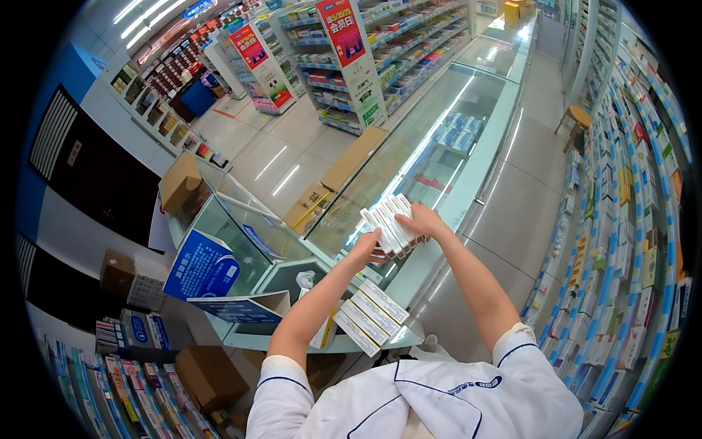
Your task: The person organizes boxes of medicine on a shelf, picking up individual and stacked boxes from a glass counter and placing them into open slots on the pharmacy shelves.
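Note:
A row of several slim white medicine boxes (388, 224) is pressed together between my two hands, above the glass-topped display counter (439, 217). My left hand (366, 246) grips the near left end of the row. My right hand (423, 220) closes on its right side, fingers bent over the boxes. Whether the row rests on the glass or is lifted off it, I cannot tell. Closer to my body, several larger white boxes with yellow edges (368, 318) lie side by side on the counter corner, below my hands.
Blue printed signs (200, 266) stand on the counter at left, near a crumpled clear plastic piece (305, 279). Cardboard cartons (211, 378) sit on the floor. Stocked medicine shelves (614, 307) line the right side, with a wooden stool (578, 116) farther along the aisle.

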A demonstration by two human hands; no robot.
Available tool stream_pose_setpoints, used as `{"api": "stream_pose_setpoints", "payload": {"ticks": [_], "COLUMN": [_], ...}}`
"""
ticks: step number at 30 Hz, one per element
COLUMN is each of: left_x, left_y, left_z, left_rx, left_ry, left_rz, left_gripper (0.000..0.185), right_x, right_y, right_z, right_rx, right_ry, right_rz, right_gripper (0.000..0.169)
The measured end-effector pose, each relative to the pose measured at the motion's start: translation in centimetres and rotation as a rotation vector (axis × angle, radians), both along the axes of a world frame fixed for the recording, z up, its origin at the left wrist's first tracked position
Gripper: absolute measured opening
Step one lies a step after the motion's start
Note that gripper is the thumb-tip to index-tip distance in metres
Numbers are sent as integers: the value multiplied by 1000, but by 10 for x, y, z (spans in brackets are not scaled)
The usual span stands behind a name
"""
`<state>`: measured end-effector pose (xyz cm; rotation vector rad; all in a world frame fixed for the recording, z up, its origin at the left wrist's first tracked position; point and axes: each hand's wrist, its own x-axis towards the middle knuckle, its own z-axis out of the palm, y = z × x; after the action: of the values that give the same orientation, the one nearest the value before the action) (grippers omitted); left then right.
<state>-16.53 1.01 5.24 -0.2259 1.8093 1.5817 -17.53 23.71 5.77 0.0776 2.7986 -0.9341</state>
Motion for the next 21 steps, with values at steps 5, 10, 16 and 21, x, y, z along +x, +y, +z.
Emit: {"api": "stream_pose_setpoints", "payload": {"ticks": [5, 10, 16, 21], "left_x": [25, 22, 12, 9], "left_y": [-1, -24, -19, -22], "left_z": [7, -16, -21, 11], "left_rx": [-257, -290, -481, -565], "left_ry": [736, 749, 794, 699], "left_rz": [4, -137, -354, -424], "left_gripper": [37, 39, 31, 32], "right_x": [32, 70, 69, 61], "right_y": [-9, -8, -20, -5], "right_z": [22, 2, -18, 10], "right_rx": [-213, -499, -450, -157], "right_ry": [561, 591, 549, 302], "right_rz": [10, 65, 24, 20], "right_gripper": [59, 70, 78, 86]}}
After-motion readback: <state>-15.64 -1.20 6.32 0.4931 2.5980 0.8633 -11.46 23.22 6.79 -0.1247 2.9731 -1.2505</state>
